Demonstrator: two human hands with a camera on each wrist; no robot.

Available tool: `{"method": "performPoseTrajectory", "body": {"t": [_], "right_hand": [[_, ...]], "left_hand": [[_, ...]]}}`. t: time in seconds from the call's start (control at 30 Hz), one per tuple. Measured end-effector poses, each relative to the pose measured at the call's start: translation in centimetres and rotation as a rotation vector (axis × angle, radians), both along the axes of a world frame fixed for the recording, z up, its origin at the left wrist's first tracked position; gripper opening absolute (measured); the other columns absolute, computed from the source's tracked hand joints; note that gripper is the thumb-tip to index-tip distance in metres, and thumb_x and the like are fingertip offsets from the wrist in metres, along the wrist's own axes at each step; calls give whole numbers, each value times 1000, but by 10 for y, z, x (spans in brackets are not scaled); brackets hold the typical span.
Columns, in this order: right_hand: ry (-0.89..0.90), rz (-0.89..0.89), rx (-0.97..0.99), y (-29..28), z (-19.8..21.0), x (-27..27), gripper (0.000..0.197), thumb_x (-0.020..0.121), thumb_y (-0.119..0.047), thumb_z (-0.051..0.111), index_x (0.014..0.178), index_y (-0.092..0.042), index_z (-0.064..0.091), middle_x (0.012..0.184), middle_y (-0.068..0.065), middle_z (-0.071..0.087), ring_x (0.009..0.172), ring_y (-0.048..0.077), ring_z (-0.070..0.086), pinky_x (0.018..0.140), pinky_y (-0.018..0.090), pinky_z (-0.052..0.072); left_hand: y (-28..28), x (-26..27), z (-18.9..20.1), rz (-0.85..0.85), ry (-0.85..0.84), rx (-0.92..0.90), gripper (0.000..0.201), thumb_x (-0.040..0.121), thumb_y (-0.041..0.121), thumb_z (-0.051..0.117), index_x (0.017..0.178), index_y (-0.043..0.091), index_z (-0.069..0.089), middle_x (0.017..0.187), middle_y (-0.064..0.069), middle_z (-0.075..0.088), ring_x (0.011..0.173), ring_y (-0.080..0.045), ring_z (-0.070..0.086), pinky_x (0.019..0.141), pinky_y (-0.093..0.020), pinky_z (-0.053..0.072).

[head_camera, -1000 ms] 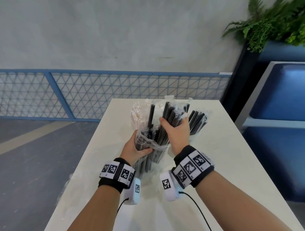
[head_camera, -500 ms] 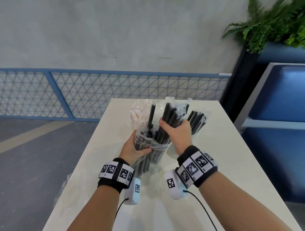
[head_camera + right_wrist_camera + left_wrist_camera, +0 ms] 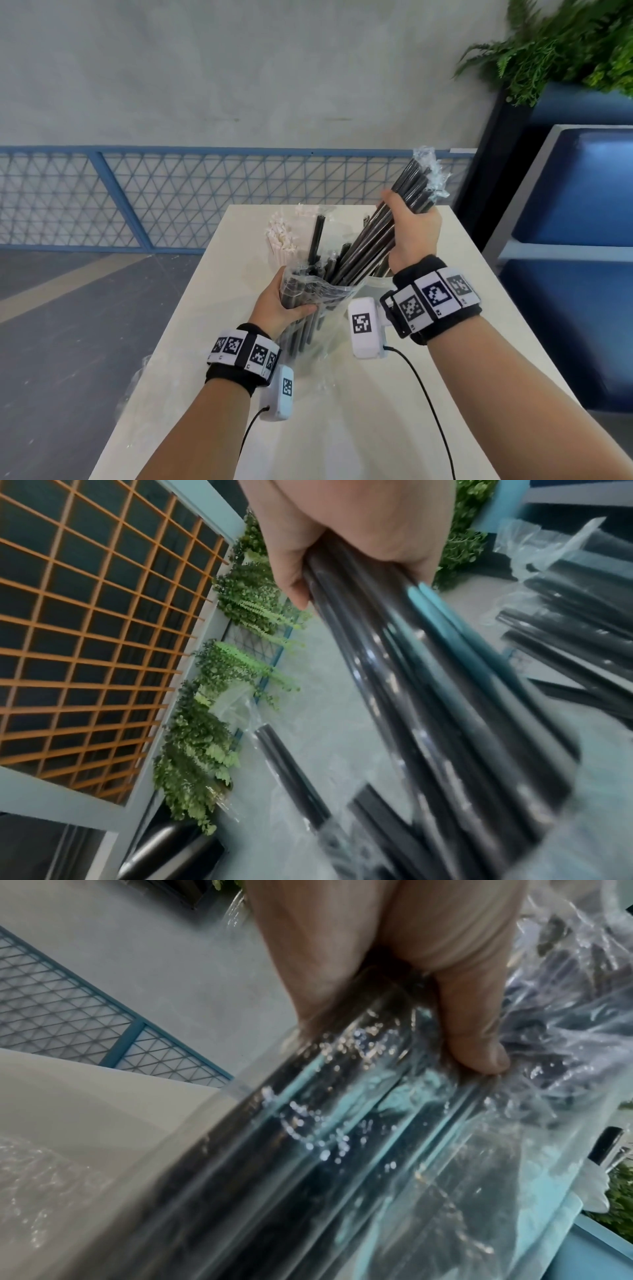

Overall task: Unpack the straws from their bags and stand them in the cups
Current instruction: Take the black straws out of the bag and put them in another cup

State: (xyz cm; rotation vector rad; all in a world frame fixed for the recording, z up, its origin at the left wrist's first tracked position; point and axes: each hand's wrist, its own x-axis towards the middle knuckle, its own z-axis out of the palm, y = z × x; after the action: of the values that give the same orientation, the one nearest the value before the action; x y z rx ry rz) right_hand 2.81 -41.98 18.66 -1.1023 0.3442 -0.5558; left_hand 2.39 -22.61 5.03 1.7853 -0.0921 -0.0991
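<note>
My left hand grips a clear plastic bag of black straws, held upright above the white table; in the left wrist view the thumb presses on the bag. My right hand grips a bundle of black straws and holds it slanted up to the right, its lower ends still in the bag's mouth. The right wrist view shows this bundle in the fist. One black straw stands up alone from the bag. A cup with white straws stands behind.
A clear cup stands beside my right wrist, mostly hidden. Crumpled clear plastic hangs at the table's left edge. A blue mesh railing runs behind the table, with a planter and blue bench seat to the right.
My right hand has pulled the straw bundle up and to the right, most of the way out of the bag. The left hand keeps its grip on the bag.
</note>
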Motion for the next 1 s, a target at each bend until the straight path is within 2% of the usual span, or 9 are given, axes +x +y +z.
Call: {"method": "performPoseTrajectory", "body": {"t": [0.1, 0.23, 0.4, 0.57, 0.7, 0.77, 0.83, 0.93, 1.0], "right_hand": [[33, 69, -143, 3, -20, -4, 40, 70, -12, 78, 105, -3, 61, 97, 9, 69, 89, 24, 67, 84, 40, 55], [89, 201, -191, 16, -48, -17, 20, 73, -6, 75, 91, -8, 64, 84, 1, 68, 81, 16, 65, 87, 37, 54], [73, 91, 85, 1, -26, -6, 25, 73, -1, 69, 96, 6, 62, 79, 12, 62, 68, 24, 59, 66, 35, 53], [35, 20, 218, -23, -10, 5, 25, 75, 1, 65, 99, 5, 61, 58, 4, 60, 47, 16, 57, 46, 22, 49], [66, 27, 227, -29, -13, 8, 23, 78, -3, 65, 99, 6, 61, 66, 8, 61, 47, 13, 59, 47, 21, 49], [99, 29, 112, -34, -6, 12, 6, 79, -9, 63, 79, -4, 61, 62, 2, 58, 48, 12, 56, 47, 21, 47], [74, -30, 27, -44, 5, 19, 8, 77, -11, 63, 73, -9, 57, 60, -1, 56, 48, 11, 53, 49, 21, 46], [-60, -142, -18, -50, 16, 27, 17, 72, -7, 67, 86, -8, 56, 69, 1, 60, 59, 15, 58, 60, 28, 52], [-59, -137, -161, -43, 10, 27, 21, 75, -9, 70, 90, -16, 56, 79, -2, 63, 72, 14, 61, 70, 29, 54]], "left_hand": [[-4, -1, -1, 14, -7, -12, 83, 64, 6, 82, 136, 14, 41, 118, -5, 65, 110, -20, 61, 103, -43, 45], [-5, 1, -2, 11, 3, -8, 89, 62, 12, 84, 138, 15, 38, 122, -6, 63, 114, -20, 60, 104, -45, 44], [-9, 1, 1, 14, -8, 0, 76, 65, 4, 81, 130, 22, 45, 113, 0, 65, 110, -19, 61, 100, -33, 46], [-7, 3, 0, 30, -34, 5, 78, 67, 4, 80, 133, 21, 44, 117, -2, 65, 111, -17, 60, 102, -35, 45], [-8, 3, 0, 43, -38, 12, 78, 66, 6, 81, 134, 16, 44, 117, -1, 64, 113, -18, 59, 104, -36, 44], [-9, 1, 2, 55, -51, 12, 71, 67, 2, 79, 130, 14, 47, 109, 4, 64, 110, -17, 60, 100, -28, 45], [-10, -2, 5, 65, -70, 4, 64, 69, -1, 77, 125, 16, 49, 101, 14, 62, 100, -5, 61, 89, -11, 44], [-9, -4, 7, 64, -94, -28, 64, 70, -6, 74, 121, 20, 47, 97, 21, 57, 90, 12, 53, 73, 5, 40], [-8, -3, 6, 57, -90, -40, 64, 69, -6, 75, 124, 14, 49, 99, 15, 61, 94, 2, 60, 81, -3, 46]]}}
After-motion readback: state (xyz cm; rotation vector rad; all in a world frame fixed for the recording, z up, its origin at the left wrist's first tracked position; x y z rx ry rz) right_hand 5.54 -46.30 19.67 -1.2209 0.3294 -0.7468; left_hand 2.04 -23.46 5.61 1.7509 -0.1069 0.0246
